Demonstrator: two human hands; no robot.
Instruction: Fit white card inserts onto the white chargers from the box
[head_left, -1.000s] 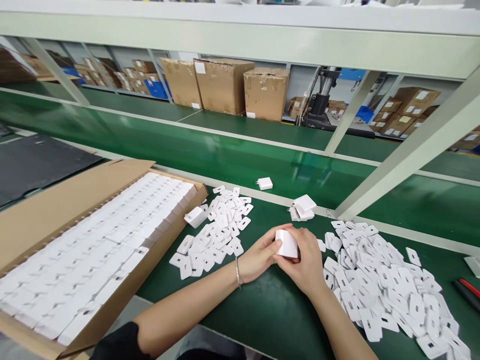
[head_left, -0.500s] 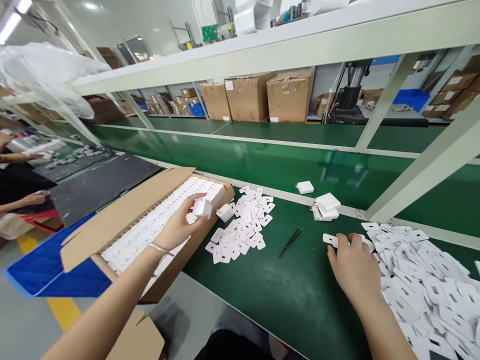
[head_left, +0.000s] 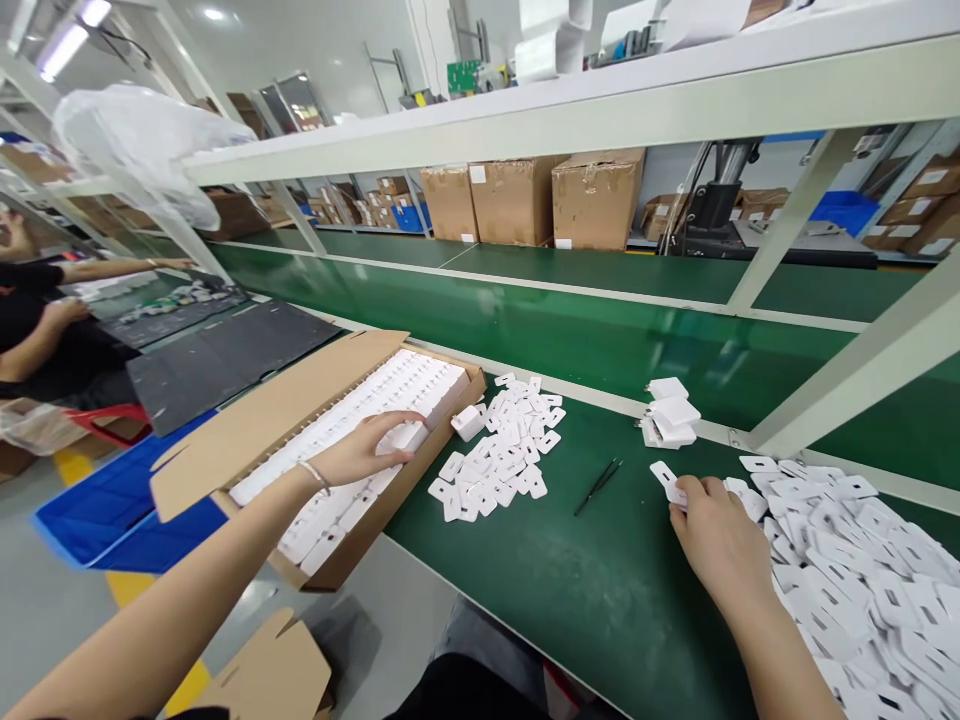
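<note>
My left hand (head_left: 367, 450) grips a white charger block (head_left: 405, 437) over the open cardboard box (head_left: 352, 555), low among its rows of white chargers (head_left: 427, 375). My right hand (head_left: 724, 535) pinches a thin white faceplate (head_left: 666, 478) with a slot, just above the green bench. Beside that hand is a big heap of similar white plates (head_left: 862, 590). A smaller pile of plates (head_left: 502, 455) lies right of the box, with one charger block (head_left: 468, 422) at its edge. Black tweezers (head_left: 598, 487) rest between the piles.
Several charger blocks (head_left: 670, 412) are grouped near the bench's back rail. A slanted white post (head_left: 840, 370) rises behind the big heap. A blue bin (head_left: 112, 510) stands left of the box. At far left, a co-worker's arm (head_left: 45, 335) shows.
My left hand has lowered the charger block into the box. My right hand has tilted the plate slightly. The formerly separate charger at the back now lies against the group there.
</note>
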